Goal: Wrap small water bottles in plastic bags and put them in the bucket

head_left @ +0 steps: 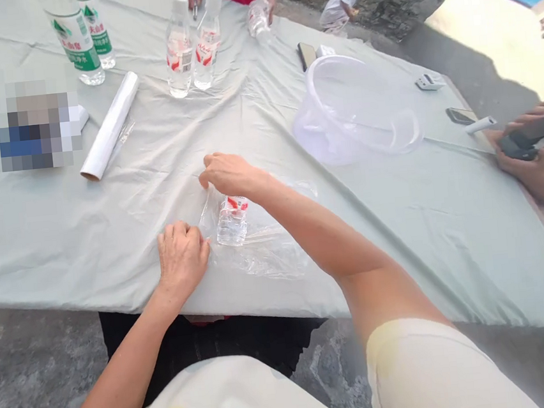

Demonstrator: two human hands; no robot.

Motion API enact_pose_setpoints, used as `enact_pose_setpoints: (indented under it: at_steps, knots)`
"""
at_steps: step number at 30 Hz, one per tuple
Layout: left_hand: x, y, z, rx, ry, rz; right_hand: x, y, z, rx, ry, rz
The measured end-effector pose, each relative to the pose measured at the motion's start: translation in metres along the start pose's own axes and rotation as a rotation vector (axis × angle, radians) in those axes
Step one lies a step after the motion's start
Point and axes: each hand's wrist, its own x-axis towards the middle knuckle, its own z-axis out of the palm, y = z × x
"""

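A clear water bottle (pixel 232 226) with a red-and-white label lies on a thin sheet of transparent plastic film (pixel 277 258) spread over the cloth-covered table. My left hand (pixel 184 256) is closed at the film's left edge, near the bottle's base. Reaching across the bottle, my right hand (pixel 228 173) has its fingers pinched at the film's far-left corner. The film is pulled up slightly between the two hands. My right hand and forearm hide the bottle's upper end.
A roll of film (pixel 111 126) lies left of my hands. Two red-labelled bottles (pixel 177 56) and green-labelled bottles (pixel 75 46) stand farther back. A translucent lilac basket (pixel 312 97) sits to the right. Across the table, another person's hand holds a bottle (pixel 258 18); at right, someone's hands (pixel 538 165) hold a dark device.
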Motion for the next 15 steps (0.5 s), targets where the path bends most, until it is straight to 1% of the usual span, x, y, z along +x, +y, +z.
enact_pose_setpoints:
  at_steps: [1,3,5,7,9,11,13,15]
  knots:
    - [-0.001,0.001,0.001,-0.027,0.026,0.014,0.003,-0.001,-0.004,-0.026,-0.026,-0.009]
    - [-0.002,0.002,0.002,-0.109,0.106,0.050,0.002,0.001,-0.011,-0.052,-0.033,0.003]
    - [-0.002,0.006,0.003,-0.225,0.188,0.091,-0.009,0.007,-0.015,-0.053,-0.002,0.026]
    - [-0.004,0.011,0.005,-0.319,0.254,0.125,-0.025,0.015,-0.013,-0.046,0.053,0.053]
    - [-0.008,0.018,0.008,-0.351,0.324,0.162,-0.044,0.024,-0.006,-0.017,0.118,0.090]
    - [-0.011,0.026,0.011,-0.332,0.400,0.231,-0.061,0.033,0.005,0.046,0.189,0.125]
    - [-0.011,0.036,0.015,-0.318,0.448,0.341,-0.075,0.042,0.018,0.144,0.267,0.152]
    - [-0.010,0.048,0.020,-0.316,0.454,0.472,-0.088,0.051,0.033,0.262,0.359,0.194]
